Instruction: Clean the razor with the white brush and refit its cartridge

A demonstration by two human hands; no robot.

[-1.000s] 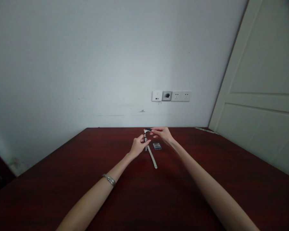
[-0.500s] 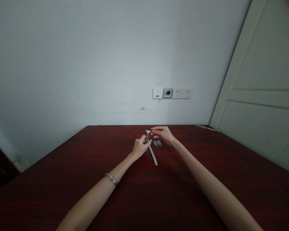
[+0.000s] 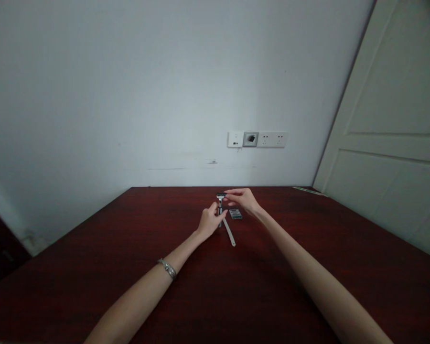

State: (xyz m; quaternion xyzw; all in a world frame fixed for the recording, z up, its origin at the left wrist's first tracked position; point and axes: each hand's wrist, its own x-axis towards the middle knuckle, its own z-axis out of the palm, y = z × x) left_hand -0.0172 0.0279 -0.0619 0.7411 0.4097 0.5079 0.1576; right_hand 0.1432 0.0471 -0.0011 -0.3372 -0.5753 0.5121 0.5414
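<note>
My left hand point(image 3: 209, 221) is closed around the handle of a razor point(image 3: 220, 202), which stands upright with its dark, wide head at the top. The thumb and fingers of my right hand point(image 3: 242, 198) pinch the right end of the razor's head. Just below my right hand, a small clear plastic case point(image 3: 235, 214) lies on the table. A thin pale stick with a hole in its end point(image 3: 230, 233) lies beside my left hand; its far end is hidden behind the hand and razor.
The dark red table point(image 3: 215, 296) reaches back to a white wall. Wall sockets point(image 3: 272, 139) sit above its far edge. At the far right corner lies a flat pale strip point(image 3: 308, 190), near a white panelled door point(image 3: 390, 143).
The razor's head now looks wider and darker from the front. Both hands keep nearly the same place and hold. The whole view has shifted very slightly.
</note>
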